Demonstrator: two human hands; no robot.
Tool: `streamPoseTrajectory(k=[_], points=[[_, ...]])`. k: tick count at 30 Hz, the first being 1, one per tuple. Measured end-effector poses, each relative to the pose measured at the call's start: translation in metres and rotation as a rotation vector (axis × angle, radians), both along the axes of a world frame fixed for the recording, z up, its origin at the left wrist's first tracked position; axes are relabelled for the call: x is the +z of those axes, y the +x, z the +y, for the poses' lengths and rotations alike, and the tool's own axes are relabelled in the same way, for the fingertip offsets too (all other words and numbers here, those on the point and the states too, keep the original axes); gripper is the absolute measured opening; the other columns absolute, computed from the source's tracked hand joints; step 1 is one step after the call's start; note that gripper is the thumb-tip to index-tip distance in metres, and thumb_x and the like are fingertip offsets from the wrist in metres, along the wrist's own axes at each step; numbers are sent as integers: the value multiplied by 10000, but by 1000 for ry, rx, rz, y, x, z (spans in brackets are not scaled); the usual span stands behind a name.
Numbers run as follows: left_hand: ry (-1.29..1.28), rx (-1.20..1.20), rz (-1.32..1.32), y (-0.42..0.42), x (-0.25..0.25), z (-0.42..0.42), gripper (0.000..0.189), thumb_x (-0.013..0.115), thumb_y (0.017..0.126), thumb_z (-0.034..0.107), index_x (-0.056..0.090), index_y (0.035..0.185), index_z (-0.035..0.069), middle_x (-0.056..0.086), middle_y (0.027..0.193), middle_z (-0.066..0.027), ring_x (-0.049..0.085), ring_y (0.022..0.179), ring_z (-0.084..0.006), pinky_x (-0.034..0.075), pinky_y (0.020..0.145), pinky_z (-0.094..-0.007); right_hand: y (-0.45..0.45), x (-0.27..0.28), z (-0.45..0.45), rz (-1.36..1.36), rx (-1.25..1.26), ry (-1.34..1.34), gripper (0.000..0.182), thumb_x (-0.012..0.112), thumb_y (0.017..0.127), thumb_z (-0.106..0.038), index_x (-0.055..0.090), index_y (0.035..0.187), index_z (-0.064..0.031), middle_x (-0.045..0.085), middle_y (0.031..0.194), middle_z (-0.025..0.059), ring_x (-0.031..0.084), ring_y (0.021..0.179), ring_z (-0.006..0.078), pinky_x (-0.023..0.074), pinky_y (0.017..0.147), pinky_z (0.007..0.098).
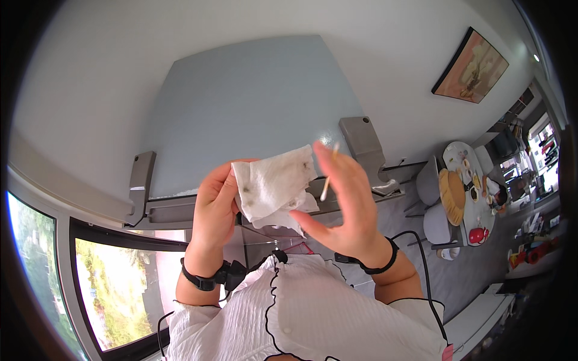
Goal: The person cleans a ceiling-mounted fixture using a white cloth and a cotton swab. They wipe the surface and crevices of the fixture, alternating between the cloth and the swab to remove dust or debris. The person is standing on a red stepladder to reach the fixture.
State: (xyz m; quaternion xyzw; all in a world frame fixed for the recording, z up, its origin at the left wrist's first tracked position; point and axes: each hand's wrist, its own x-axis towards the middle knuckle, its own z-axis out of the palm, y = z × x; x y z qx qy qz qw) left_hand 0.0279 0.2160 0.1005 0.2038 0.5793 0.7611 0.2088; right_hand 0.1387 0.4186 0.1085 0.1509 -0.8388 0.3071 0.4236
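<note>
My left hand (214, 205) pinches a crumpled white wipe (271, 182) by its left edge. Dark smudges mark the cloth in several places, and its lower right edge hangs ragged. My right hand (350, 205) is slightly blurred, just right of the wipe, with thumb and index finger spread apart. A cotton swab (326, 184) sits among its fingers, both tips sticking out; the exact grip is hard to make out. The thumb tip is close to the wipe's lower edge, and whether they touch cannot be told.
Beyond my hands rises a pale blue-grey panel (253, 99) with grey brackets at its left (142, 176) and right (363, 140) corners. Windows (122, 280) are on the left. To the right stand chairs (429, 185) and a dining table (456, 155), where a person sits. A cable (424, 266) runs by my right arm.
</note>
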Motion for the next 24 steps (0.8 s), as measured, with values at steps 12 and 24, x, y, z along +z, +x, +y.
streamPoseTrajectory(k=[12,24], points=[[-172,-86,194,4,-15,14,299,559,1086,195,646,1247,-41,745,963,-42,653,865,-73,519,745,-238,-27,13,1,71,-33,14,245,729,792,43,688,1027,-10,741,996,123,717,903,311,577,719,376],[59,81,-87,-1,-21,18,432,412,1132,382,605,1163,-4,671,1012,-67,628,914,-123,519,814,-269,-9,-29,-28,175,-58,396,293,722,749,-58,731,1034,6,735,1073,126,716,982,289,601,728,349]])
